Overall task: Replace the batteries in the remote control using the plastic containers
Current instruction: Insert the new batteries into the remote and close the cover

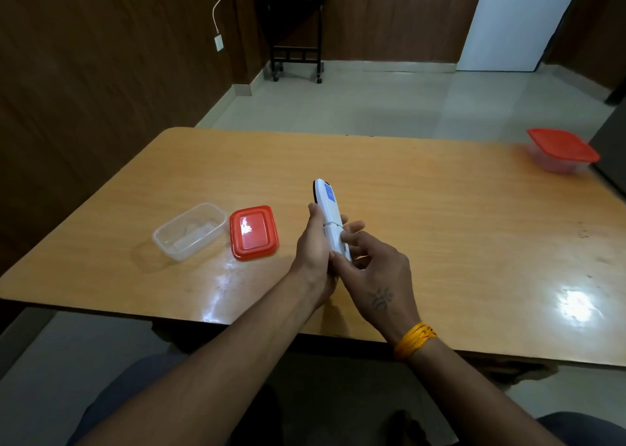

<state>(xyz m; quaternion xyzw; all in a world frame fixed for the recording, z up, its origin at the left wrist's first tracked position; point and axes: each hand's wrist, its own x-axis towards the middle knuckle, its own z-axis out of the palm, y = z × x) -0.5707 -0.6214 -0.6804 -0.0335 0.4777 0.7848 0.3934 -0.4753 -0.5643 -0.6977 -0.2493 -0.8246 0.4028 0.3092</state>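
Observation:
A white remote control (328, 205) with a blue label on its back is held back side up above the middle of the wooden table (440, 215). My left hand (313, 245) grips it from the left side. My right hand (371, 269) pinches its lower end, with fingers on the battery cover and the thumb under the near tip. Left of the hands stands an open clear plastic container (189, 230), and its red lid (253, 232) lies flat beside it. A second clear container with a red lid (562, 149) on it stands at the table's far right.
The table's front edge runs just under my forearms. Beyond the table there is tiled floor, a dark side table (294, 35) with a small white pot, and a white door (518, 18). A wood-panelled wall stands along the left.

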